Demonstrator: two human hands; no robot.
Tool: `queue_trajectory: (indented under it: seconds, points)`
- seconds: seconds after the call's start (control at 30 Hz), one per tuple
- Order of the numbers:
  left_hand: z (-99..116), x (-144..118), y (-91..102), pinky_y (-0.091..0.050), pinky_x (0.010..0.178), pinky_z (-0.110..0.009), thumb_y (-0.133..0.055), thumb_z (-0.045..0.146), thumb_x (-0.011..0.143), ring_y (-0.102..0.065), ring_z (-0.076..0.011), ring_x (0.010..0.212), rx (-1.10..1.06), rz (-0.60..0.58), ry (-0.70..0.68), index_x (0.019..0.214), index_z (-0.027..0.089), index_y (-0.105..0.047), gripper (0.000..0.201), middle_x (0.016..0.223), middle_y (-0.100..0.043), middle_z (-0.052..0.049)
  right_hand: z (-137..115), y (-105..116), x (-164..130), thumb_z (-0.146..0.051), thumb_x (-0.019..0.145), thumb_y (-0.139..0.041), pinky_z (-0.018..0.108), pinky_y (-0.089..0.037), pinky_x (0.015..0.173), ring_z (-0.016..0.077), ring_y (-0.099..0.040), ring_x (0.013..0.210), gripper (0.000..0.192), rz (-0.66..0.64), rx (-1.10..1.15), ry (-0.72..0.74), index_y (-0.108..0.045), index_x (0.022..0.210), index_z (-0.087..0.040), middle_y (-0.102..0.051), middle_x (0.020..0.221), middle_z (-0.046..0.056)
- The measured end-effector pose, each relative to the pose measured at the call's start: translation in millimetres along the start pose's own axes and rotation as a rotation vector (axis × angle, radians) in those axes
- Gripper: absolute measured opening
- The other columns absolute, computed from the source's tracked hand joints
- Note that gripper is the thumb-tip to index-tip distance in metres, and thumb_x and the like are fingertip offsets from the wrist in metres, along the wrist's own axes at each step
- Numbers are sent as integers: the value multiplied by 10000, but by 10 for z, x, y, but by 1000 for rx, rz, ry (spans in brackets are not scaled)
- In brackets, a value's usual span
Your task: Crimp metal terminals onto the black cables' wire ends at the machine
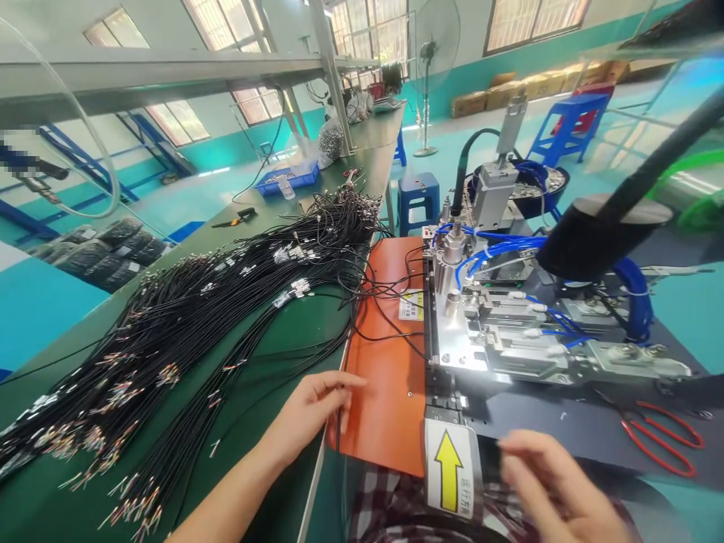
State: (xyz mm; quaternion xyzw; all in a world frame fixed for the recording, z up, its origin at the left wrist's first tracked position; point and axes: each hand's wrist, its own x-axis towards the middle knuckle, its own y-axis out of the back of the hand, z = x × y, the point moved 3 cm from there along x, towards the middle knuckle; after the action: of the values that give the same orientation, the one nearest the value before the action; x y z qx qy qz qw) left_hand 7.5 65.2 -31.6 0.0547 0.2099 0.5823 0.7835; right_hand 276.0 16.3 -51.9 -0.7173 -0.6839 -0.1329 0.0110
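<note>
My left hand [320, 407] reaches over the table edge above an orange plate [390, 385]. Its fingers are stretched and apart, and I see nothing held; a thin black cable runs down close by. My right hand [559, 483], blurred, hovers in front of the machine [469, 332] with loosely bent fingers and no visible object. Left of my hands lies a big bundle of black cables [226, 302], with stripped coloured wires at the near ends and metal connectors at the far ends. Several cables cross the orange plate toward the machine.
Red-handled scissors [661, 441] lie on the machine's dark base at the right. A yellow arrow label [451, 464] is at the front. Pliers [234, 219] and a blue tray [288, 181] are farther back on the table. A blue stool [418, 200] stands behind the machine.
</note>
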Motion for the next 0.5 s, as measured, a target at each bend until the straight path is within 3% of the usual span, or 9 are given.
queue_trajectory:
  seconds: [0.07, 0.1, 0.13, 0.2, 0.3, 0.37, 0.43, 0.5]
  points:
    - [164, 75, -121, -500, 818, -341, -509, 257, 870, -646, -215, 923, -162, -106, -37, 1203, 167, -583, 353, 1066, -662, -116, -220, -262, 45, -262, 866, -554, 248, -431, 475, 153, -563, 501, 168, -125, -145, 323, -649, 1000, -300, -648, 670, 12]
    - [250, 106, -159, -497, 825, -330, -521, 241, 865, -640, -210, 945, -144, -113, -94, 1211, 183, -577, 356, 1082, -662, -110, -280, -385, 41, -206, 887, -501, 241, -430, 482, 145, -575, 519, 234, -185, -229, 490, -635, 1055, -301, -665, 713, 13]
    - [327, 131, -181, -500, 806, -310, -525, 226, 861, -642, -199, 928, -63, -89, -167, 1201, 198, -582, 345, 1064, -670, -99, -298, -483, 29, -154, 901, -444, 237, -418, 475, 135, -572, 517, 289, -212, -318, 622, -624, 1082, -290, -671, 731, 12]
    - [429, 154, -178, -502, 718, -268, -514, 214, 863, -646, -169, 807, 235, 32, -313, 1123, 215, -624, 282, 942, -690, -70, -239, -600, 1, -104, 899, -405, 234, -399, 462, 107, -523, 458, 316, -258, -426, 731, -639, 1044, -259, -671, 725, 5]
    - [439, 143, -121, -473, 646, -264, -477, 247, 876, -607, -162, 665, 741, 223, -422, 871, 200, -681, 209, 732, -647, -44, -122, -559, -14, -179, 861, -523, 242, -407, 483, 113, -533, 490, 180, -230, -356, 604, -675, 932, -244, -669, 728, 14]
    - [388, 125, -105, -462, 668, -291, -464, 270, 879, -597, -187, 689, 967, 269, -429, 736, 188, -668, 263, 691, -614, -55, -100, -475, 3, -194, 832, -580, 243, -437, 518, 119, -558, 530, 110, -208, -167, 406, -675, 878, -226, -667, 742, 26]
    - [339, 97, -151, -459, 709, -319, -470, 267, 870, -597, -218, 772, 1057, 225, -426, 754, 183, -668, 244, 754, -626, -79, -89, -413, 38, -180, 838, -569, 245, -464, 544, 130, -571, 549, 94, -146, 40, 135, -655, 816, -211, -640, 683, 20]
    - [318, 56, -275, -460, 751, -332, -485, 250, 864, -588, -233, 864, 1016, 94, -430, 923, 193, -663, 196, 879, -648, -92, -52, -408, 61, -185, 851, -551, 250, -477, 561, 140, -579, 561, 95, -108, 211, -140, -630, 802, -201, -599, 610, -1]
